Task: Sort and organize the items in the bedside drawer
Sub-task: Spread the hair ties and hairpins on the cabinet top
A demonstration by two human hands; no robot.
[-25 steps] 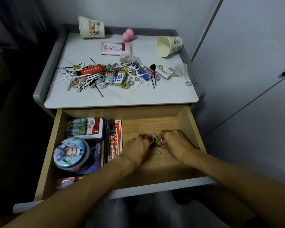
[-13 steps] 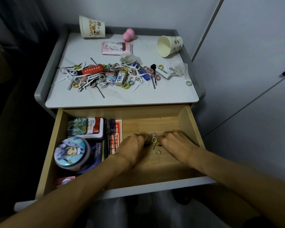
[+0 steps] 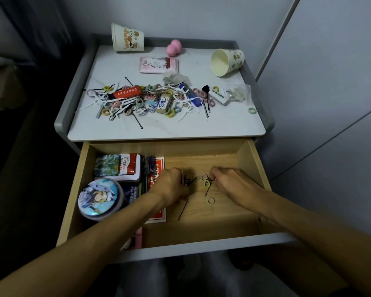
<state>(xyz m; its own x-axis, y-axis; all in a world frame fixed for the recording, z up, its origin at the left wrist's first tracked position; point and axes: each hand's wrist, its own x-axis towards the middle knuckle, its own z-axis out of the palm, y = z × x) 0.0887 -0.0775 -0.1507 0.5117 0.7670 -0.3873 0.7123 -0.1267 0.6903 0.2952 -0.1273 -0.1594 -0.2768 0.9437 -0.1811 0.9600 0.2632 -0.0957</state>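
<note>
Dim grey bedroom corner, pale wooden drawer open at lower centre. Mid-gather of strays: left hand curled round black bobby pins, right hand pinching yellow hair tie. Next, probably: picking up loose black pin and pale ring tie just below.

- Wooden drawer stands pulled open.
- Black hairpins, bunched, are gripped by the left hand.
- Yellow hair tie is pinched by the right hand, mid-drawer.
- Pale hair tie lies flat near a loose hairpin.
- Round tin sits at the drawer's left side.
</note>
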